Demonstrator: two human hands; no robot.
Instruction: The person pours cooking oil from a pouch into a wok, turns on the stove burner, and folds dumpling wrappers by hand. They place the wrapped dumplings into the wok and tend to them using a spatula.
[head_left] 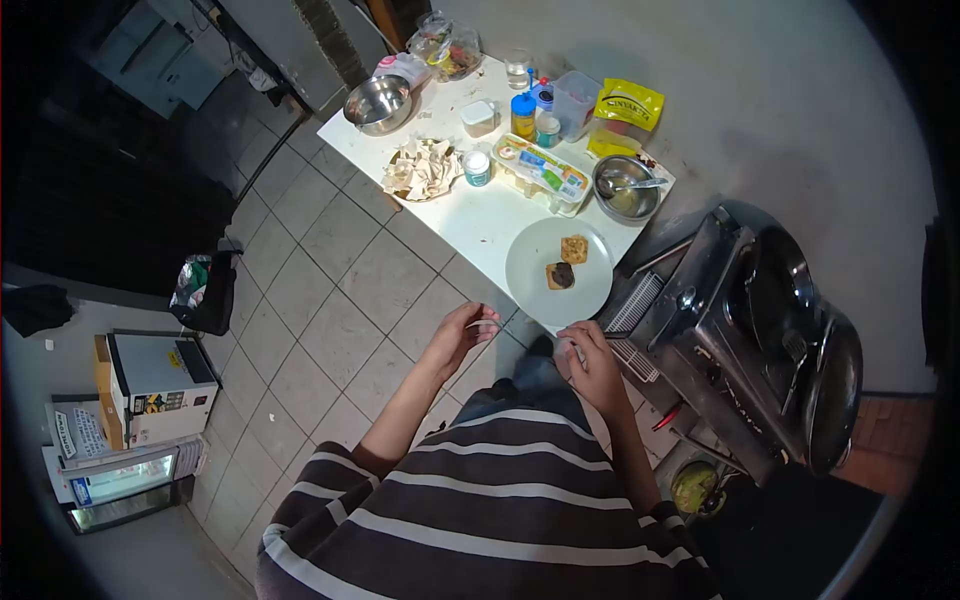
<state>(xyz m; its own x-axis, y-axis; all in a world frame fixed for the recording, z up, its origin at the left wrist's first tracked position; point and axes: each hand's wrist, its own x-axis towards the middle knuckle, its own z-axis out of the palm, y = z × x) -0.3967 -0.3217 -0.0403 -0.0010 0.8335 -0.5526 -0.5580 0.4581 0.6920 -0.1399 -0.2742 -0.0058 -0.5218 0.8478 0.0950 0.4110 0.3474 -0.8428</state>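
My left hand (468,337) is held in front of my body with its fingers pinched around a thin, light-coloured utensil (487,322); its kind is hard to make out. My right hand (594,366) curls around a pale rounded thing (564,355), partly hidden by the fingers. Just beyond both hands, a white plate (525,268) lies at the table's near corner. On it are two square pieces that look like crackers or toast: a plain brown one (574,249) and one with a dark topping (561,276).
The white table (455,228) holds an egg carton (543,173), a metal bowl with a spoon (628,190), another metal bowl (378,105), crumpled paper (424,170), a small jar (477,168) and a yellow pouch (628,108). A metal stove with pans (770,290) stands to the right.
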